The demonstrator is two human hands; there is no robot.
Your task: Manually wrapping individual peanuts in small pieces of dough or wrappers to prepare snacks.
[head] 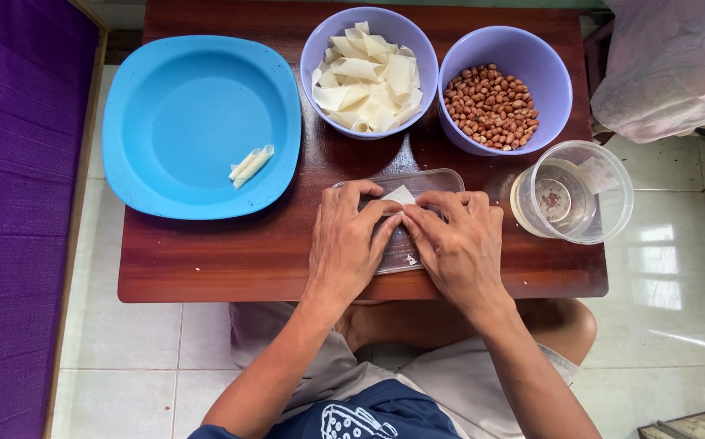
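My left hand (pixel 351 242) and my right hand (pixel 458 244) rest side by side on a clear plastic lid (pixel 434 180) lying on the small wooden table (pixel 230 256). Their fingertips meet on a pale wrapper sheet (pixel 401 195) spread on that lid; most of the sheet is hidden under the fingers. A lilac bowl (pixel 317 49) behind the hands is heaped with cut wrapper pieces (pixel 369 77). To its right a second lilac bowl (pixel 548 69) holds red-skinned peanuts (pixel 491 106). A blue plate (pixel 182 122) at the left carries one rolled wrapper (pixel 252 165).
A clear plastic tub (pixel 584 191) with a little liquid stands at the table's right edge. A purple mat (pixel 11 203) lies along the left. Tiled floor surrounds the table, and a bundle of pale cloth (pixel 670 65) sits at the upper right. My knees are under the table's near edge.
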